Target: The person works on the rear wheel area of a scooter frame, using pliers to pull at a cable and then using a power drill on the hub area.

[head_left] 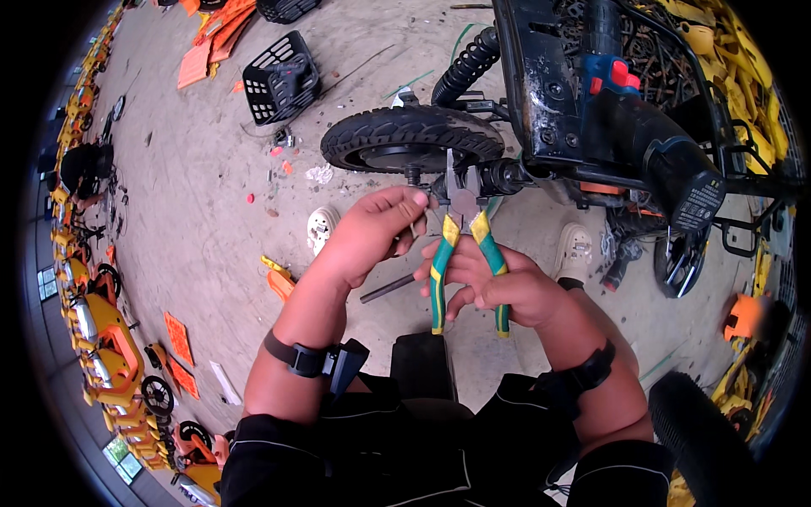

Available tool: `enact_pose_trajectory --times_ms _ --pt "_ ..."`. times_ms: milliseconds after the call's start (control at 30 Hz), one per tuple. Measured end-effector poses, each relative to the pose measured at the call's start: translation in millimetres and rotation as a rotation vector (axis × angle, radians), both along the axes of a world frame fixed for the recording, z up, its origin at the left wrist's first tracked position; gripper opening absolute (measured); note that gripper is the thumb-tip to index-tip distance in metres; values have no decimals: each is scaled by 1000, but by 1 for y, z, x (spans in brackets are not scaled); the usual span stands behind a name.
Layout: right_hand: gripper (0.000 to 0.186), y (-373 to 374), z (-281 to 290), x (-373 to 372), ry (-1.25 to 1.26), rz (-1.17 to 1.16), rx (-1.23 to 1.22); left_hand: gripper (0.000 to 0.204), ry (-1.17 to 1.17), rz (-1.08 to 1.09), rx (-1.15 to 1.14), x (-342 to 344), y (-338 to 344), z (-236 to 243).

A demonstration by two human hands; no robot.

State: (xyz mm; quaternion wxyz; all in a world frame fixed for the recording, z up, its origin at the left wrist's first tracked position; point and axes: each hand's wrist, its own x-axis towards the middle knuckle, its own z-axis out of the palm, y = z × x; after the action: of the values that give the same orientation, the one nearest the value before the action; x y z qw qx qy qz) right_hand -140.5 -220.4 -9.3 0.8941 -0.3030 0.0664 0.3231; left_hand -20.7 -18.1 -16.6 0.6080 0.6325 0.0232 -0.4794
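While the right hand (507,287) grips the pliers (466,253), left hand (376,224) fingers pinch a part at the wheel (405,139) axle.

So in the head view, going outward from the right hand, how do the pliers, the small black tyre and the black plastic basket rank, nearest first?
1. Pliers: held in the right hand, green-and-yellow handles in its grip.
2. Small black tyre: just beyond the pliers' tip, ahead of both hands.
3. Black plastic basket: farthest, on the concrete floor, ahead and to the left.

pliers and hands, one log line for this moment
right hand: holds pliers by green-yellow handles | pliers tip: at axle beside small black wheel | left hand: fingers at same axle
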Motion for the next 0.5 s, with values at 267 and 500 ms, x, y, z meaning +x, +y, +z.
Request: enact_pose_trajectory --times_ms 267,500 --pt "63 -5 -8 2 37 5 -295 36 -73 66 212 5 6 -5" --pt "73 -5 -14 3 63 -72 -309 31 28 230 -117 18 10 11"
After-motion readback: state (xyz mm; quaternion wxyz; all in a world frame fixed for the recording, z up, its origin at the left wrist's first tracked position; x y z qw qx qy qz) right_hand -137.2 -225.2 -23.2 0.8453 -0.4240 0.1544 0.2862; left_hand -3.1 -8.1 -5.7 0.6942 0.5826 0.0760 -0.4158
